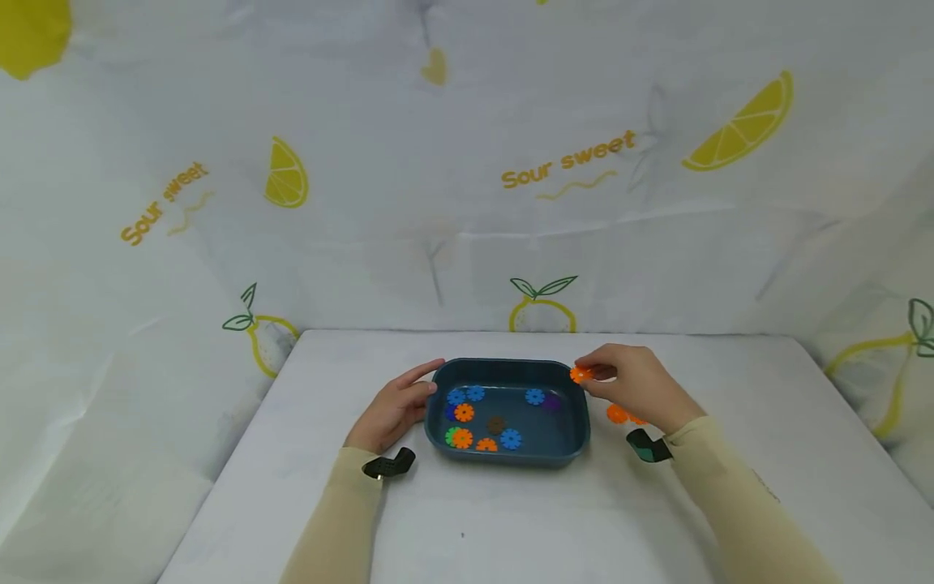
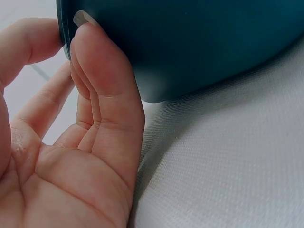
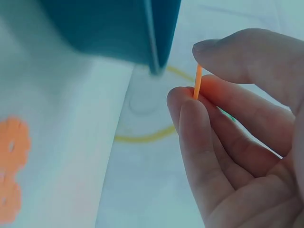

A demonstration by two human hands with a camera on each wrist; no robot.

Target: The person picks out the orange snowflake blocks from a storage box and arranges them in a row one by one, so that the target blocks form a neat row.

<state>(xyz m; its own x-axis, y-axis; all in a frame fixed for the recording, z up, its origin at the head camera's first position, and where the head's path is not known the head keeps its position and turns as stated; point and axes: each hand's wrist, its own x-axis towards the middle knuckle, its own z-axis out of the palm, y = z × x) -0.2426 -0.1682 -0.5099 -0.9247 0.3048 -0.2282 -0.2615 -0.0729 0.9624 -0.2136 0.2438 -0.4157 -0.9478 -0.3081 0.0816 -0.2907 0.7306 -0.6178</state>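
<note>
Right hand (image 1: pixel 633 381) is pinching orange disc (image 1: pixel 580 375) at far right corner of tray (image 1: pixel 507 459); left hand (image 1: pixel 390 414) is gripping the left end. Loose discs (image 1: pixel 617 414) are lying right of tray, on table (image 1: pixel 511 527).

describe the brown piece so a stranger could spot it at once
On the white table sits a dark blue tray. Inside, near the middle, a brown disc lies just beyond an orange disc and a blue disc. It is the only brown one.

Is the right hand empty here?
No, the right hand pinches an orange disc near the right end of the blue tray.
</note>
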